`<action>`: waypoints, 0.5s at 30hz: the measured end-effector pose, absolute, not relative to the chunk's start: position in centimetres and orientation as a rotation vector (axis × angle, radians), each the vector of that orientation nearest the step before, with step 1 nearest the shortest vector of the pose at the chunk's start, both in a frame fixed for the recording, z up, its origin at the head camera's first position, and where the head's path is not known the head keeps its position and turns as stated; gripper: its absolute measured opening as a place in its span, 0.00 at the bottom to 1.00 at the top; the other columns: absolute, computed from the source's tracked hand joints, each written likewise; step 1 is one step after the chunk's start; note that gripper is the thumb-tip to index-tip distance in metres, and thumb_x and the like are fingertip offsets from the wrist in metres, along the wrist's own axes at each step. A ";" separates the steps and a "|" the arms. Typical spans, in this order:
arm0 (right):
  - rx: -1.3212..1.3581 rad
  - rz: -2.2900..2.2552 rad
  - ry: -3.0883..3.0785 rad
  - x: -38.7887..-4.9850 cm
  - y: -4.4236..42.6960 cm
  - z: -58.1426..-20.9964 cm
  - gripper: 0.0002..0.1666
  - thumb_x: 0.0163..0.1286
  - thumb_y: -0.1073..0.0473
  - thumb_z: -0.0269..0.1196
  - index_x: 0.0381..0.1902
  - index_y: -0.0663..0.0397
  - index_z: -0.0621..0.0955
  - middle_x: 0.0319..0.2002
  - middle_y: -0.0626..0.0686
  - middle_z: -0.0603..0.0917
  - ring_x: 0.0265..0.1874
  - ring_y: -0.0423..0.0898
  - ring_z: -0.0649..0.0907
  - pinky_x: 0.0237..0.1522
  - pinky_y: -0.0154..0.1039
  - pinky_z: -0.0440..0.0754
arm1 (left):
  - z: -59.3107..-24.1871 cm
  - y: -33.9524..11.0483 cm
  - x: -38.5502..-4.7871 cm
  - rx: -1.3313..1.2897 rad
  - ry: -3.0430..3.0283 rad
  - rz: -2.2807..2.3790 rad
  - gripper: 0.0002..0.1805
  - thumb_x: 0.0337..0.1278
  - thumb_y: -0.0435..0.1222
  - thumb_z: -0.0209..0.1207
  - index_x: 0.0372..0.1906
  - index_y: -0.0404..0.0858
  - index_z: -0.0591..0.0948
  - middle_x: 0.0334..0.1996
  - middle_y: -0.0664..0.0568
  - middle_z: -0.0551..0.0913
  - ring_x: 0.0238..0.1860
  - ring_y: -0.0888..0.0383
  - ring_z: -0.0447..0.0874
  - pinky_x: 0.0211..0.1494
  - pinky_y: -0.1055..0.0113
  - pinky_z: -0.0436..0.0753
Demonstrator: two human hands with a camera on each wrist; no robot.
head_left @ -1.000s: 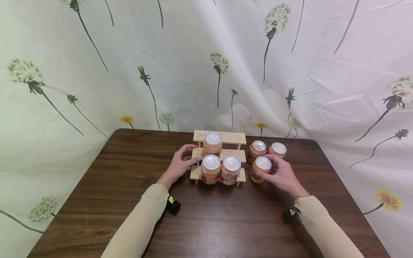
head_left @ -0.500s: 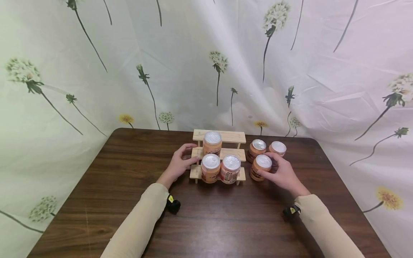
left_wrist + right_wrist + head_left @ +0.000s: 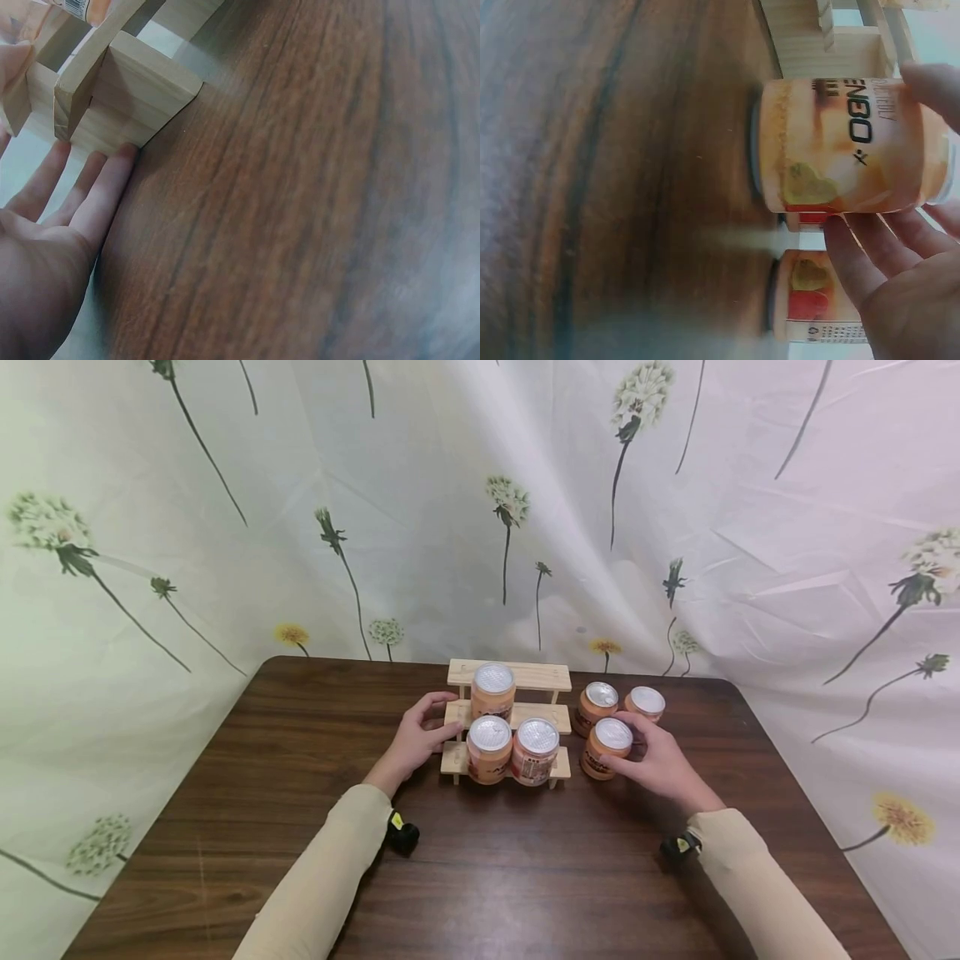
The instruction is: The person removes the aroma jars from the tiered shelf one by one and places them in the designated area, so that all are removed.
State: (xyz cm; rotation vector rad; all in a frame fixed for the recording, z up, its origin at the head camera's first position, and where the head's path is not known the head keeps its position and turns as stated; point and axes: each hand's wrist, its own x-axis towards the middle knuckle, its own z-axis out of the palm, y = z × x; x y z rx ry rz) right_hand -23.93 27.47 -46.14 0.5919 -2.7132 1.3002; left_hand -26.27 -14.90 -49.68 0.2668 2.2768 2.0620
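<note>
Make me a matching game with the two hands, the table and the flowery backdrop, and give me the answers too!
Things:
1. left hand
2. right hand
3. table
4. backdrop

Clues:
A. dark brown with a wood-grain look
B. touching the wooden stand
C. pale, with dandelion pictures
D. gripping a jar with a silvery top

Right pairs: 1-B, 2-D, 3-A, 4-C
</note>
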 end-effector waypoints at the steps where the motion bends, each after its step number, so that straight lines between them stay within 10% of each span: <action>1: 0.594 1.321 -2.705 -23.9 27.5 -45.9 0.41 0.63 0.56 0.79 0.70 0.59 0.74 0.61 0.62 0.82 0.54 0.57 0.86 0.54 0.42 0.85 | -49.7 -14.9 -26.3 0.270 2.276 2.061 0.27 0.70 0.37 0.68 0.70 0.45 0.75 0.69 0.39 0.73 0.58 0.44 0.83 0.39 0.62 0.87; 15: 0.664 1.463 -2.529 -24.7 25.7 -40.4 0.35 0.69 0.60 0.74 0.71 0.55 0.75 0.66 0.63 0.80 0.66 0.58 0.79 0.64 0.63 0.77 | -49.7 -14.9 -26.3 0.258 2.278 2.056 0.27 0.71 0.36 0.67 0.70 0.46 0.75 0.69 0.39 0.72 0.58 0.43 0.83 0.40 0.60 0.87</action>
